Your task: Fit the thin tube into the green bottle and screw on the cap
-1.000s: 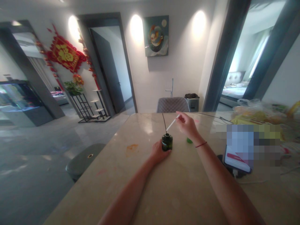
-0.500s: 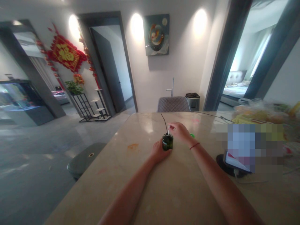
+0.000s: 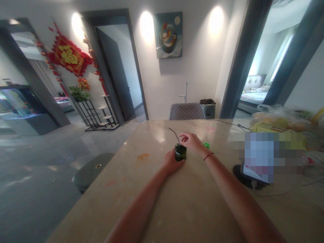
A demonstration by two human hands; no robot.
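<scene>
A small dark green glass bottle (image 3: 180,153) stands on the beige marble table (image 3: 192,202). My left hand (image 3: 170,162) is wrapped round its left side and steadies it. My right hand (image 3: 191,141) sits right over the bottle's mouth, fingers pinched together; the white stick seen before is hidden under them. A thin dark reed (image 3: 174,134) pokes out of the bottle and leans up to the left. A small green cap (image 3: 207,145) lies on the table just right of my right hand.
A grey chair (image 3: 186,111) stands at the table's far end and a round grey stool (image 3: 92,172) at its left side. Bags and clutter (image 3: 278,123) fill the right of the table, with a dark round stand (image 3: 246,175) and a thin cable (image 3: 227,124).
My right hand brought the white stick down from above the bottle into its mouth and now rests on the mouth. The left hand kept its hold on the bottle.
</scene>
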